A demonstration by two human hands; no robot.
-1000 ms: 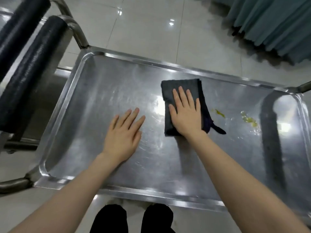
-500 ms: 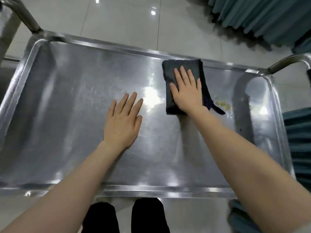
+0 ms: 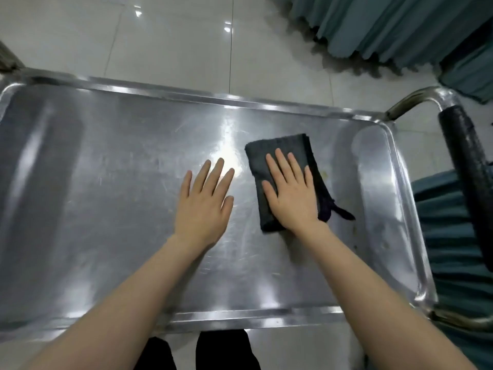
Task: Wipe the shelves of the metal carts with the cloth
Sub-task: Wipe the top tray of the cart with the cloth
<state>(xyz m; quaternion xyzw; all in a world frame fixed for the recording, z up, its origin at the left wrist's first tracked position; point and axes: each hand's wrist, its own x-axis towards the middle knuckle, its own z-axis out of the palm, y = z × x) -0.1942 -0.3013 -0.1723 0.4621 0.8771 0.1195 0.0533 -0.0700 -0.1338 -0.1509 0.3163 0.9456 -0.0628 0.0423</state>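
Cloth (image 3: 282,166) is pressed flat under the right hand (image 3: 292,194), fingers straight, for wiping; at nine o'clock the shelf (image 3: 106,182) is steadied by the left hand (image 3: 205,206), fingers spread.

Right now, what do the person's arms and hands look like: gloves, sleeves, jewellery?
Both forearms are bare, with no sleeves in view. The left hand and right hand wear no gloves, and no rings, watch or bracelet show.

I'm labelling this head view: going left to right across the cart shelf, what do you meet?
Left hand, flat on the shelf → dark cloth under the right hand → black padded handle.
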